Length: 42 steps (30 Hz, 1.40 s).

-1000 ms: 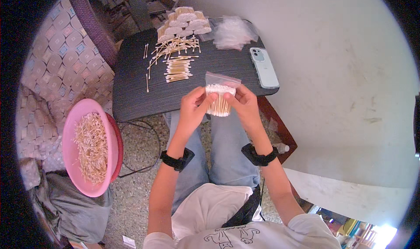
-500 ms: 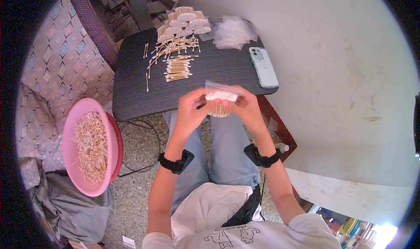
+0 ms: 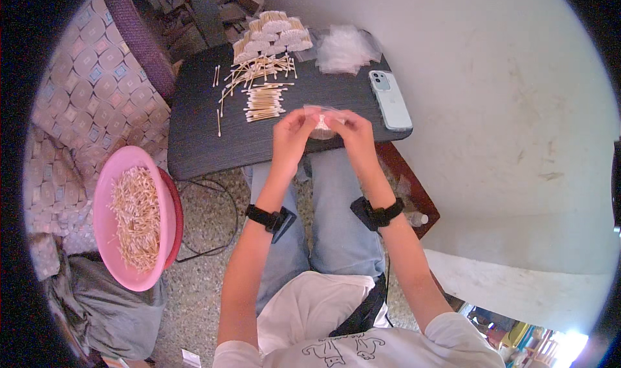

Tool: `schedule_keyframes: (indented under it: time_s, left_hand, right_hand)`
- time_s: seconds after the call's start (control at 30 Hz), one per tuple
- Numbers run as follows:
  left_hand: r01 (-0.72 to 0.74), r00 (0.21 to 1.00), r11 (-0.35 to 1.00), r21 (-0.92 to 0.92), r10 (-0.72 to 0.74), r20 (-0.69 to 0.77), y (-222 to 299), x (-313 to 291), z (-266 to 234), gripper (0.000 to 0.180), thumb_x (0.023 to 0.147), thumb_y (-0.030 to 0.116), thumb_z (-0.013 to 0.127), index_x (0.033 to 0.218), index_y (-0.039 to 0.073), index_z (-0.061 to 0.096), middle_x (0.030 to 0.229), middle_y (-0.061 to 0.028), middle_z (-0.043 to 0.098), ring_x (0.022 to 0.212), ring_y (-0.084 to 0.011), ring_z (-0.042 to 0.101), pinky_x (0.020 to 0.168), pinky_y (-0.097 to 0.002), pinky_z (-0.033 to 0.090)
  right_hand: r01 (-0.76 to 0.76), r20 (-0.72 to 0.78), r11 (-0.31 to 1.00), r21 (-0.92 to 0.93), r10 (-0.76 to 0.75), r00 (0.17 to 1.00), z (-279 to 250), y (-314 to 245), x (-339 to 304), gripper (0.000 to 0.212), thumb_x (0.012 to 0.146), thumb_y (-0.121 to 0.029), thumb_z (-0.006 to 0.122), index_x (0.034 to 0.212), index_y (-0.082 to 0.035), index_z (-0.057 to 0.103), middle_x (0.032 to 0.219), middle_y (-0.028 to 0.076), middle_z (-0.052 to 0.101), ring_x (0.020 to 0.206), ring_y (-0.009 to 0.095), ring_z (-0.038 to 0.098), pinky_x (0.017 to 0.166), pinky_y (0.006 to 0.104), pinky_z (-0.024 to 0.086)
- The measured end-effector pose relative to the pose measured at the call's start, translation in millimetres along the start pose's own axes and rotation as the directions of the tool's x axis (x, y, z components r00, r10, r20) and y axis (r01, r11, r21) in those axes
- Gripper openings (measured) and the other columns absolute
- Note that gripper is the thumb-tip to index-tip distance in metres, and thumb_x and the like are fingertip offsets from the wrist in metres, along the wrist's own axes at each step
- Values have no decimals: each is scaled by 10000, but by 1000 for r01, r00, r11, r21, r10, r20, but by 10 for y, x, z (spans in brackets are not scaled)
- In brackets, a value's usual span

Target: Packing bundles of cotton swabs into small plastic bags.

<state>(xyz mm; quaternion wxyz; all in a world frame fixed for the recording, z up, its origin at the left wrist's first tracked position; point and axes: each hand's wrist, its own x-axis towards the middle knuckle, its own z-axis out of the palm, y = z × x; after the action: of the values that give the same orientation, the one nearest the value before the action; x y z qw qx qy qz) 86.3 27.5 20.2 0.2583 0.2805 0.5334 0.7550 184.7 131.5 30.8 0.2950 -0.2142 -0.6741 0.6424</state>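
Note:
Between my two hands is a small clear zip bag of cotton swabs, held over the near edge of the dark table. My left hand pinches the bag's upper left side, and my right hand pinches its upper right. Both thumbs lie near the bag's top, covering part of it. Just beyond my left hand, a neat row of cotton swabs lies on the table. Behind that row is a loose heap of swabs, with a few single ones to the left.
Filled swab bags are stacked at the table's back, beside a pile of flat clear bags. A pale phone lies at the right edge, near the wall. To the left, a pink basin holds many loose swabs.
Both hands have moved up and forward with the bag, toward the table. My thumbs and fingers have shifted from the bag's middle to its upper edge.

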Motion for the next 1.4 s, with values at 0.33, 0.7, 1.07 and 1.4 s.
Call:
schedule_keyframes:
  time_s: [0.33, 0.7, 1.07, 1.4]
  left_hand:
    - [110, 994, 994, -21, -110, -15, -131, 130, 109, 206, 860, 98, 627, 1027, -21, 652, 965, -41, 653, 870, -79, 581, 760, -225, 455]
    - [95, 986, 995, 1, -94, -134, -79, 125, 157, 254, 879, 205, 627, 955, -33, 673, 845, -17, 666, 748, -66, 561, 678, -218, 445]
    - [-25, 991, 938, 347, 69, -115, 198, -199, -40, 235, 888, 228, 632, 862, 8, 709, 667, -7, 647, 589, -38, 529, 546, -224, 421]
    - [-132, 987, 983, 128, 142, -76, 370, -499, -122, 162, 887, 83, 611, 1012, -13, 647, 930, -85, 684, 871, -135, 640, 810, -251, 485]
  right_hand:
    - [-59, 32, 940, 337, 51, 998, -20, 177, 131, 170, 835, -136, 629, 946, -12, 662, 928, 33, 646, 856, 107, 578, 759, 241, 438]
    - [-129, -99, 929, 348, 173, 980, 45, 181, 165, 240, 899, -229, 605, 945, 3, 644, 880, 16, 639, 805, 76, 563, 710, 215, 432]
    - [121, -69, 992, -46, -124, 990, -46, -64, -123, 137, 835, -121, 685, 859, 13, 673, 786, 15, 609, 719, 62, 534, 604, 217, 430]
    - [142, 60, 983, 112, -149, 987, -43, -282, -375, 112, 805, -52, 696, 893, 13, 673, 899, 53, 637, 832, 110, 590, 753, 237, 468]
